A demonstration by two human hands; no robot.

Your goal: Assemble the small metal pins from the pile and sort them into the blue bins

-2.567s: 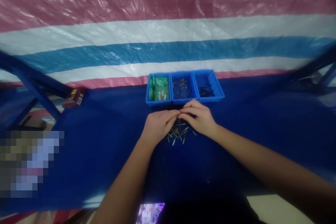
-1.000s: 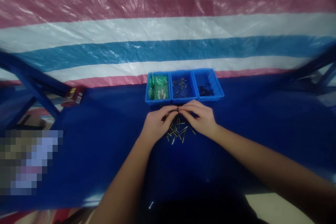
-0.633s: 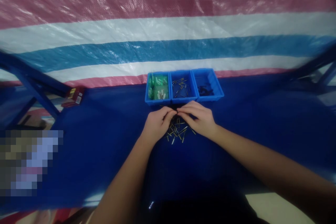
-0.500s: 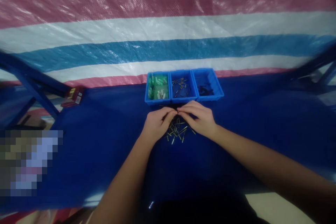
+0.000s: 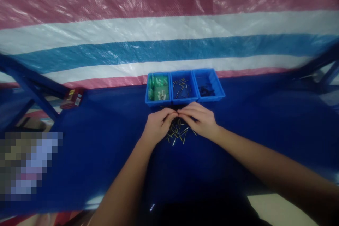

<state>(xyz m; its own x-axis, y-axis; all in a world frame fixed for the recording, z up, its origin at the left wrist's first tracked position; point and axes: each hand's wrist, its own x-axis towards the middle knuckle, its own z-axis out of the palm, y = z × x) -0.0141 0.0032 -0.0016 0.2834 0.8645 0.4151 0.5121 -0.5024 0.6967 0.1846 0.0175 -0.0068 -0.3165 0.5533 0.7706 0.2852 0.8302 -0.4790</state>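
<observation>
My left hand (image 5: 158,124) and my right hand (image 5: 200,119) meet fingertip to fingertip, both in a closed pinch. Whatever sits between the fingers is too small and too covered to name. Just below the fingertips lies a loose pile of thin, brass-coloured metal pins (image 5: 178,132), partly hidden by the hands. Beyond them stand three blue bins in a row. The left bin (image 5: 152,103) has a green lining with small whitish pieces, the middle bin (image 5: 185,99) holds more thin metal pins, and the right bin (image 5: 217,86) contains small dark pieces.
A dark blue surface (image 5: 106,141) lies under everything. At its left stands a small red box (image 5: 72,99) beside a blue metal frame (image 5: 34,86). A striped plastic sheet (image 5: 169,46) hangs behind the bins. The lower left corner is pixelated.
Both hands stay joined at the fingertips over the pile, with only a very slight shift. The whole view has moved a little; bins and pins look the same.
</observation>
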